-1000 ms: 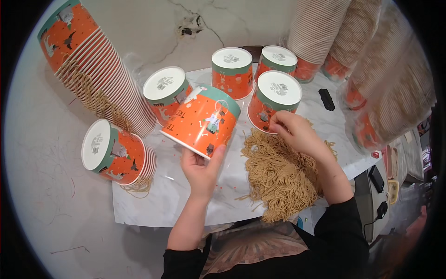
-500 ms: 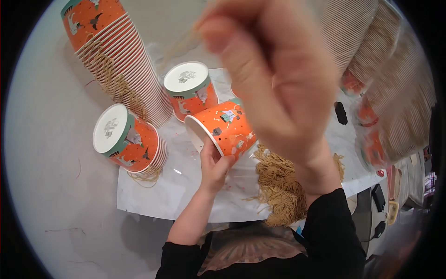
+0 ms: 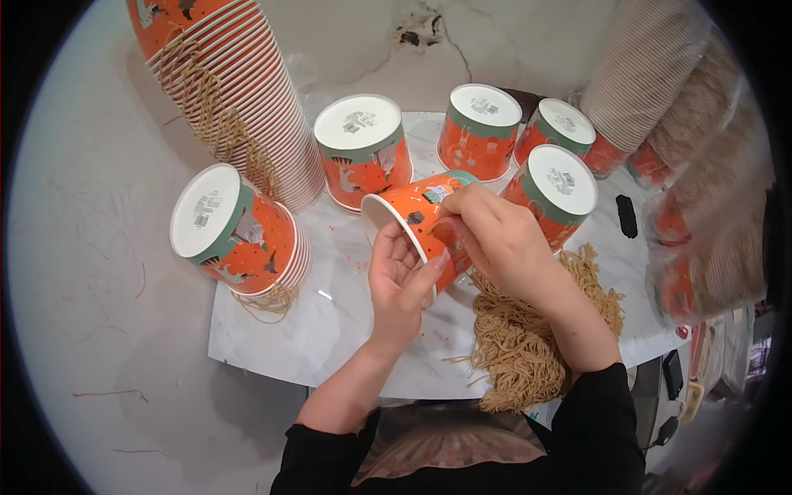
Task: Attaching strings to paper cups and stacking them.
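An orange paper bucket point(image 3: 410, 204) with a green band and cartoon prints lies tilted on its side in front of me, its white-rimmed mouth facing left. My left hand point(image 3: 398, 285) grips it at the rim, fingers inside the mouth and thumb outside. Against the outer side of the bucket is my right hand point(image 3: 502, 239), its fingertips pinched together; whatever sits between them is hidden. A heap of tan cord point(image 3: 520, 355) lies under my right forearm, close to the table's front edge.
A tall stack of nested buckets point(image 3: 264, 107) leans at left, with tan cords hanging along it. Upside-down buckets stand near it, such as one bucket point(image 3: 359, 165), and behind my right hand, another bucket point(image 3: 557, 194). Plastic-wrapped bucket stacks point(image 3: 652, 74) and a small black object point(image 3: 627, 216) are at right.
My right hand has come down from high near the camera to the bucket's side. The view has shifted, showing more upside-down buckets. My left hand still holds the bucket.
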Demonstrator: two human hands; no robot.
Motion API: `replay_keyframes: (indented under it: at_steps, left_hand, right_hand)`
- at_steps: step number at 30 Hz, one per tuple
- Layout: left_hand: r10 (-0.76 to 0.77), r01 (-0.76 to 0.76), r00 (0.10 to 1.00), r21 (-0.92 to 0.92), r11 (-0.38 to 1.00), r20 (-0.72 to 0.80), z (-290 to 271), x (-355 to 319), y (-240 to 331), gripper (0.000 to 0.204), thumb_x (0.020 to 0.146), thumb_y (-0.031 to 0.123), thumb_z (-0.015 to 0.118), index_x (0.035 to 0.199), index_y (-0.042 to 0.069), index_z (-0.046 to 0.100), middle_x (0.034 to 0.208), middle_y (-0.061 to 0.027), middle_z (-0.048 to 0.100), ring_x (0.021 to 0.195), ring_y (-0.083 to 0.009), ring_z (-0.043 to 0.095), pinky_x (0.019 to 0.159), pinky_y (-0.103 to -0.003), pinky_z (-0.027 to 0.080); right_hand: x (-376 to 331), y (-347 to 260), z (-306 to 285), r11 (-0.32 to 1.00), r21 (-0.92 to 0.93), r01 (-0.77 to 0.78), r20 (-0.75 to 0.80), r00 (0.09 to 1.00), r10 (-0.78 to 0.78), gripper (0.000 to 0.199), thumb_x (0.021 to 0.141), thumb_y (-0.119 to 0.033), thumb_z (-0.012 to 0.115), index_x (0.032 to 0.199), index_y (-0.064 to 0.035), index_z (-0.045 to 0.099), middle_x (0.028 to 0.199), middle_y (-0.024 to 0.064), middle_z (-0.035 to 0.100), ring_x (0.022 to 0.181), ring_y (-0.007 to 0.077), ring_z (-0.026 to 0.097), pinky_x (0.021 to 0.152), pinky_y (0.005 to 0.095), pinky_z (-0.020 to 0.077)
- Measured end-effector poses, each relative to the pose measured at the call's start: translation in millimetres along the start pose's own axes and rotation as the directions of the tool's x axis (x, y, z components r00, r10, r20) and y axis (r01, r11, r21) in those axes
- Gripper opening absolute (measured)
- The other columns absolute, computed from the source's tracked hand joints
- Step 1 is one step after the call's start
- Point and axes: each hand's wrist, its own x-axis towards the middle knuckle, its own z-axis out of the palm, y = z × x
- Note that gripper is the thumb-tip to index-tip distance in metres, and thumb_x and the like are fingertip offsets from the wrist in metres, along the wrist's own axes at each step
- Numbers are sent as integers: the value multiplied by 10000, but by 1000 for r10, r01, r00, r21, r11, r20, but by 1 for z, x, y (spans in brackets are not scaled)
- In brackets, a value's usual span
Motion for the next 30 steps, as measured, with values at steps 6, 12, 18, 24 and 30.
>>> replay_keyframes:
  at_steps: [6, 12, 18, 24, 30]
  left_hand:
    - [-10, 10, 1000, -27, 1000, 0, 0, -1, -1, 597, 889, -36, 635, 1411, -39, 347, 1358, -173, 509, 1273, -218, 527, 1061, -353, 474]
    - [4, -4, 1000, -6, 1000, 6, 0, -1, -1, 602, 893, -28, 630, 1420, -44, 339, 1372, -174, 502, 1281, -218, 521, 1059, -346, 469]
    - [-11, 11, 1000, -6, 1000, 9, -1, -1, 0, 617, 888, -23, 633, 1426, -47, 330, 1372, -175, 502, 1287, -218, 516, 1056, -346, 467]
    - [-54, 52, 998, -53, 997, -39, 2, -3, 4, 460, 930, 37, 536, 1362, -42, 399, 1322, -164, 564, 1187, -192, 592, 1013, -345, 489]
    - [-107, 90, 988, -154, 984, -108, 0, -2, 1, 239, 1003, 85, 510, 1214, -19, 548, 1154, -107, 655, 1033, -149, 661, 911, -312, 541]
  right_hand:
    - [0, 2, 3, 1000, -12, 4, -18, 1000, -5, 148, 878, -81, 683, 968, -36, 575, 856, 91, 595, 656, 267, 635, 534, 354, 502]
    - [-1, 1, 5, 999, -38, 19, -48, 999, -21, 146, 861, -84, 695, 954, -48, 588, 839, 78, 589, 638, 243, 630, 520, 347, 495]
    - [-2, -2, 3, 999, -35, -4, 32, 999, 5, 185, 830, 43, 692, 974, -10, 589, 864, 107, 617, 707, 281, 654, 579, 361, 518]
    - [-3, 2, 8, 992, -118, 48, -24, 998, -52, 160, 816, -93, 701, 944, -64, 610, 798, 62, 568, 632, 225, 629, 512, 340, 497]
    - [-3, 1, 9, 987, -144, 75, 12, 997, -74, 165, 806, -99, 683, 950, -68, 610, 818, 58, 570, 689, 220, 644, 549, 339, 516]
